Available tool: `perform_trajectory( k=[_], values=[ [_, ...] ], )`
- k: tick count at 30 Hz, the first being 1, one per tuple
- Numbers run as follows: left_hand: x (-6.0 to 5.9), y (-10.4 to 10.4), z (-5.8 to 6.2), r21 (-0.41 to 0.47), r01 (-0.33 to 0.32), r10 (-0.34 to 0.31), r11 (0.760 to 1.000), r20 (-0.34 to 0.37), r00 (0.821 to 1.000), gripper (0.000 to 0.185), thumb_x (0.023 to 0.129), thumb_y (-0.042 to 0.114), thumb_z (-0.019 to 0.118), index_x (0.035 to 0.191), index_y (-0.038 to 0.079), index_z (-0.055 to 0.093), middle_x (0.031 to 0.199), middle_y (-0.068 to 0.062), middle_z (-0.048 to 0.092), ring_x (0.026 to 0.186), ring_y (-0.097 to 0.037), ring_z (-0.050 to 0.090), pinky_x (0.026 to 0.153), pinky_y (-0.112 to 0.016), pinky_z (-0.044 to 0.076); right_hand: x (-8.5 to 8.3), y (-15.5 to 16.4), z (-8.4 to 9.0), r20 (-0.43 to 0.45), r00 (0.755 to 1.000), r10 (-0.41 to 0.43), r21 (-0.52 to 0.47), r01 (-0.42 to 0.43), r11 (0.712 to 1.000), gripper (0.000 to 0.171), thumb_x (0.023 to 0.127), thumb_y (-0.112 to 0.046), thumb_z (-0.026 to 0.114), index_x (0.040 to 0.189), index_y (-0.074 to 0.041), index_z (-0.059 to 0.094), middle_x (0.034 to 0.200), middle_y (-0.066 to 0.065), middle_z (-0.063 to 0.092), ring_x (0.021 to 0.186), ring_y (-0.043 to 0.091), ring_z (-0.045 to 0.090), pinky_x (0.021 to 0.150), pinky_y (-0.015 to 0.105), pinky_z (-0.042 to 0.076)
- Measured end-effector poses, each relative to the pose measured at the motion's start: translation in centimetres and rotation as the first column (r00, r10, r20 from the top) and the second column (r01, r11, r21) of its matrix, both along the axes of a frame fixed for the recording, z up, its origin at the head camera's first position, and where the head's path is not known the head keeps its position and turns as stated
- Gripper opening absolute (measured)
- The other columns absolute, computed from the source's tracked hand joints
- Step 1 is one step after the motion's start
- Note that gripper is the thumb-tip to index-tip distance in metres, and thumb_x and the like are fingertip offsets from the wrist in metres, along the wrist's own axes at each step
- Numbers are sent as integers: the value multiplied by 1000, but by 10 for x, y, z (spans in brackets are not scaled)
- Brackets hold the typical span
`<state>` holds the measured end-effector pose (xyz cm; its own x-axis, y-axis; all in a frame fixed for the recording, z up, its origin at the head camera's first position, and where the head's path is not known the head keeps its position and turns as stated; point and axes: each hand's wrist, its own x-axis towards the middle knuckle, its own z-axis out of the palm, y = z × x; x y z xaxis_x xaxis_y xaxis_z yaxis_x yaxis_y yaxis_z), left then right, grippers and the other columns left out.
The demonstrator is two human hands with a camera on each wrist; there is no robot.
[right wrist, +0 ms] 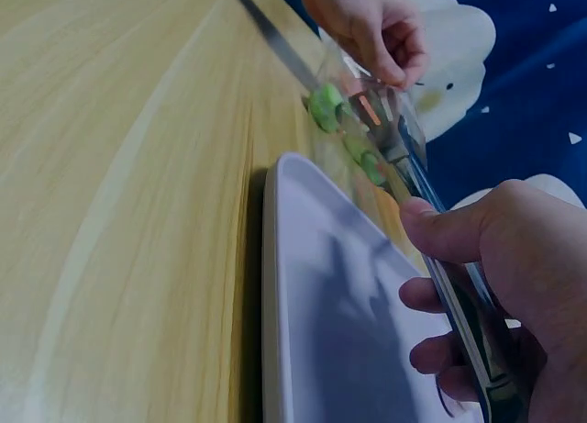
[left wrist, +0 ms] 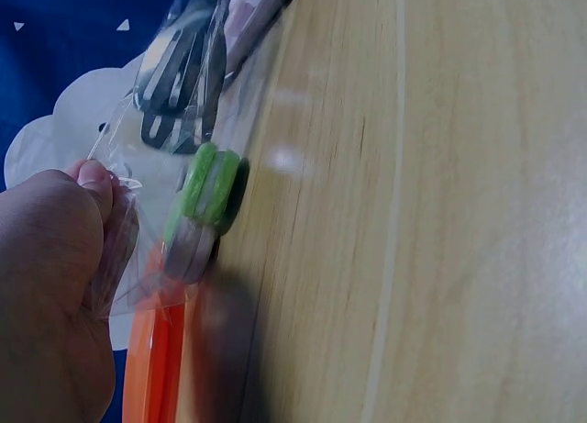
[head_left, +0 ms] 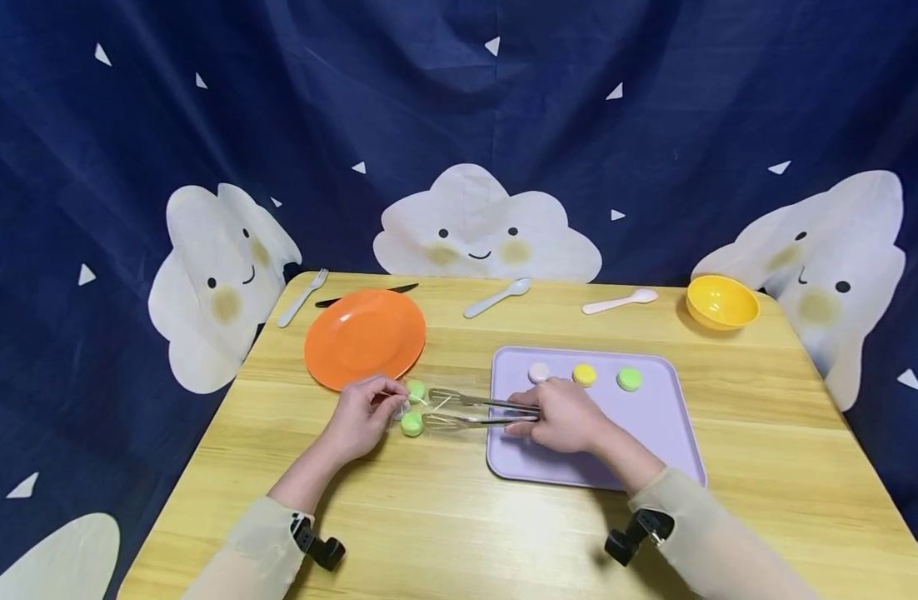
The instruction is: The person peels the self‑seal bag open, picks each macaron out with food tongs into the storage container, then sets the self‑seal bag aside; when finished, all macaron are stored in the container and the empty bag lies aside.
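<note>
My left hand (head_left: pixel 357 423) pinches the edge of a clear plastic bag (left wrist: pixel 138 226) between thumb and fingers. A green macaron (head_left: pixel 411 424), another green macaron (head_left: pixel 416 390) and a pale lilac one (left wrist: pixel 189 250) lie in the bag, on the table by that hand. Metal tongs (head_left: pixel 504 405) are held in my right hand (head_left: pixel 567 419) over the left part of a lilac tray (head_left: pixel 646 425). Their slotted ends stand apart within the bag's film, near the macarons. On the tray sit a pale lilac macaron (head_left: pixel 538 372), a yellow one (head_left: pixel 584 374) and a green one (head_left: pixel 629 379).
An orange plate (head_left: pixel 365 333) stands behind my left hand, with a black knife (head_left: pixel 402 288) partly under it and a fork (head_left: pixel 301 300) at its left. A grey-blue spoon (head_left: pixel 496 298), a pink spoon (head_left: pixel 620 302) and a yellow bowl (head_left: pixel 721 302) line the table's far edge.
</note>
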<state>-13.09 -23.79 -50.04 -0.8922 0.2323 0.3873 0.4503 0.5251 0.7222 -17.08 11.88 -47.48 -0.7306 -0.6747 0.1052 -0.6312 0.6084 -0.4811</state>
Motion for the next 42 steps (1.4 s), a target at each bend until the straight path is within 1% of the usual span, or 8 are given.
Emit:
perform_trajectory(
  k=[6,13,17,20,24,30,37,42],
  values=[
    [2,0,-5,24,27,-27,999,-22,999,15,94,-10,74,97,4,74,93,-2,73,83,-17,69,72,-28,60,-7,-11,-2,75,995,66,-28,-64,998,24,87,-39,89,106,-26,84,77,-25,67,67,6,52,65,32,46],
    [5,4,-5,49,40,-39,998,-22,999,14,94,-10,74,97,3,74,96,0,73,85,-16,69,73,-26,59,-10,-23,-4,25,995,98,29,-99,995,37,86,-42,87,117,-22,82,73,-23,61,69,7,54,64,34,47],
    [6,6,-6,56,33,-31,998,-37,999,14,93,-11,74,97,3,74,95,-2,73,84,-16,69,74,-26,58,-7,-29,-7,-45,993,110,69,-107,992,29,88,-44,85,107,-23,81,70,-22,56,67,7,55,60,34,47],
    [6,7,-7,54,27,-24,998,-48,999,16,93,-11,74,96,4,73,93,-2,73,84,-17,69,74,-26,58,-3,-33,-8,-107,987,120,65,-114,991,21,89,-44,84,91,-26,75,67,-20,55,64,10,56,58,36,48],
    [6,8,-7,63,25,-23,998,-41,999,12,95,-10,73,97,2,73,93,-7,72,86,-16,69,76,-25,58,3,-35,-10,-159,980,119,40,-114,993,27,90,-43,83,79,-29,63,65,-19,54,62,11,58,57,38,49],
    [7,7,-4,48,16,-15,999,-26,1000,5,97,-4,73,98,1,72,95,-8,73,87,-16,68,75,-25,58,5,-33,-11,-151,982,110,32,-106,994,32,91,-44,82,76,-30,59,62,-19,50,61,11,56,55,36,46],
    [6,5,-2,34,-6,7,999,-15,1000,12,96,-9,72,99,3,73,95,-1,72,87,-15,68,75,-28,59,4,-21,-8,-131,989,74,46,-69,997,16,92,-43,82,90,-30,74,74,-18,65,67,8,58,54,36,47],
    [2,-2,0,15,22,-22,1000,-29,999,15,94,-10,74,100,5,74,94,-3,74,84,-16,69,73,-29,60,3,-9,-3,-133,990,50,39,-46,998,19,90,-42,84,100,-27,80,82,-17,71,63,8,51,54,32,44]
  ],
)
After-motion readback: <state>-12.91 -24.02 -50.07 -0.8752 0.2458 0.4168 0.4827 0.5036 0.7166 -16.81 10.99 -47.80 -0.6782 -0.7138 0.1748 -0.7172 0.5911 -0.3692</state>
